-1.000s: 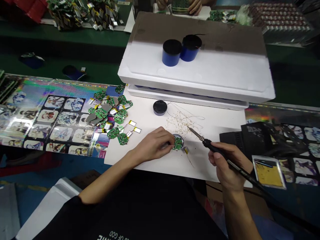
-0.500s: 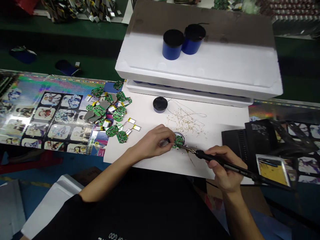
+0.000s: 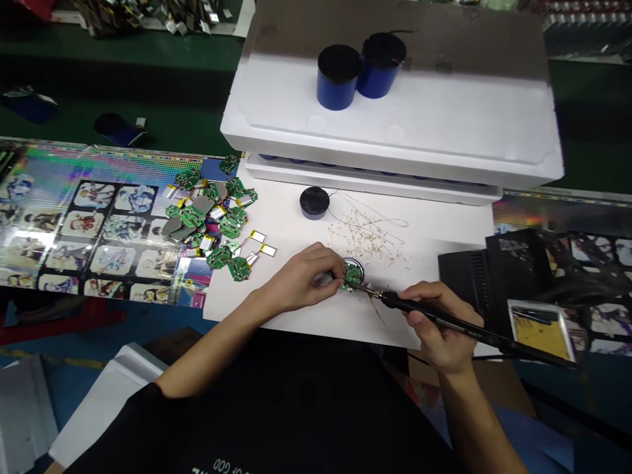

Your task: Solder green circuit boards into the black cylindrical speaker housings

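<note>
My left hand [image 3: 306, 282] pinches a small green circuit board [image 3: 352, 274] that sits on a round speaker on the white sheet [image 3: 296, 309]. My right hand [image 3: 437, 326] is wrapped round a black soldering iron [image 3: 444, 317], held low and nearly flat, its metal tip touching the board's right edge. A pile of green circuit boards [image 3: 212, 217] with small silver batteries lies to the left. A black round speaker [image 3: 315, 201] with thin wires rests behind the work spot.
A stacked white foam tray [image 3: 444, 138] carries two blue cylinders [image 3: 358, 69] at the back. A black soldering stand [image 3: 498, 270] and a yellow sponge tray [image 3: 540, 329] stand at the right. Holographic picture sheets [image 3: 89, 210] cover the left. Solder scraps [image 3: 368, 238] litter the white sheet.
My right hand swung the soldering iron down and left, from raised and pointing away to its tip touching the board. My left hand stayed on the board.
</note>
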A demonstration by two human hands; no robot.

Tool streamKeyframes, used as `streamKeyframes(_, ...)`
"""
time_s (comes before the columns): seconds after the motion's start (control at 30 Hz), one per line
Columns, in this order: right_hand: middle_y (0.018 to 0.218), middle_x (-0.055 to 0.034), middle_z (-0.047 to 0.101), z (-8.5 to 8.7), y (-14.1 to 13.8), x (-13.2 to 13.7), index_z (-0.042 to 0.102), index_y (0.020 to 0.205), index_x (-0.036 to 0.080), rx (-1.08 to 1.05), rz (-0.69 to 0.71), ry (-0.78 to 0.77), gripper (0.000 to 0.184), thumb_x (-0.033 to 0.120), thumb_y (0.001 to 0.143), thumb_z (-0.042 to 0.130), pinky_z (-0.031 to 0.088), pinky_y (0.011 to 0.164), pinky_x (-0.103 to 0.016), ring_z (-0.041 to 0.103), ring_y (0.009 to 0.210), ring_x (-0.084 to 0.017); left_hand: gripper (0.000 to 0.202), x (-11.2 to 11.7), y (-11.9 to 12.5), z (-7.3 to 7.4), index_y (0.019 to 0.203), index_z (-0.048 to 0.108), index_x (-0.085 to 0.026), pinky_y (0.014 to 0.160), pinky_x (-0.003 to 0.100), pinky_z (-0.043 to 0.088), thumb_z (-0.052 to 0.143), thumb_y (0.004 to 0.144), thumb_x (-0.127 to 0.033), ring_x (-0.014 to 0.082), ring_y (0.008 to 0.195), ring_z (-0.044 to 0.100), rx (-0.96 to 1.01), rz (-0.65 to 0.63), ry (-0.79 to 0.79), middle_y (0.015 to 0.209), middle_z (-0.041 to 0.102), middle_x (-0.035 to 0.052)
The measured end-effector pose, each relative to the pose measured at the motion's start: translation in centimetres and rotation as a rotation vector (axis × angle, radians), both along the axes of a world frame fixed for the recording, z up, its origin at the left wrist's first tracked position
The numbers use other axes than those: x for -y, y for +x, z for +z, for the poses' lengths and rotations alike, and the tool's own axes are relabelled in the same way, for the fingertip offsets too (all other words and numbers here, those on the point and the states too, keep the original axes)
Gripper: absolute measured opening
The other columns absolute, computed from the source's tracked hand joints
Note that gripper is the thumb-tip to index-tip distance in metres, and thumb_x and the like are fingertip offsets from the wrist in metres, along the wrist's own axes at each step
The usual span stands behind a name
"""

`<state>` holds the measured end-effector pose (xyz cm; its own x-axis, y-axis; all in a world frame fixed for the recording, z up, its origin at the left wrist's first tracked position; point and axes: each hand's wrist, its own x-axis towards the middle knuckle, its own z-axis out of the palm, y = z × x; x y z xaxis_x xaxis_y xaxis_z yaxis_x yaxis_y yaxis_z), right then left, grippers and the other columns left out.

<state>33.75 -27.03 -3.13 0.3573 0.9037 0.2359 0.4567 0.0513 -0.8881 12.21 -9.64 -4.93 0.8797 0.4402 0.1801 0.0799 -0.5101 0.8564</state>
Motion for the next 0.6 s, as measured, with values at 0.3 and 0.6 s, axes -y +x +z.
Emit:
streamKeyframes(0.3, 0.077, -0.0002, 0.074, 0.62, 0.29, -0.34, 0.075, 0.097, 0.023, 0.040, 0.027, -0.019, 0.010, 0.029, 0.091, 0.069, 0.051, 0.052, -0.027, 0.068, 0.057, -0.015, 0.009, -0.13, 0.01, 0.09, 0.094, 0.066, -0.020, 0.095, 0.036, 0.052, 0.061, 0.099, -0.015, 0.0220, 0.102, 0.067, -0.010, -0.013, 0.013, 0.100, 0.075, 0.0060)
streamKeyframes(0.6, 0.073, 0.0000, 0.073, 0.27, 0.64, -0.01, 0.077, 0.097, 0.022, 0.043, 0.011, -0.009, 0.013, 0.032, 0.091, 0.072, 0.049, 0.048, -0.026, 0.066, 0.053, -0.015, 0.008, -0.30, 0.05, 0.35, 0.095, 0.067, -0.019, 0.096, 0.035, 0.052, 0.062, 0.100, -0.016, 0.0214, 0.102, 0.067, -0.030, -0.023, 0.015, 0.102, 0.075, 0.0061)
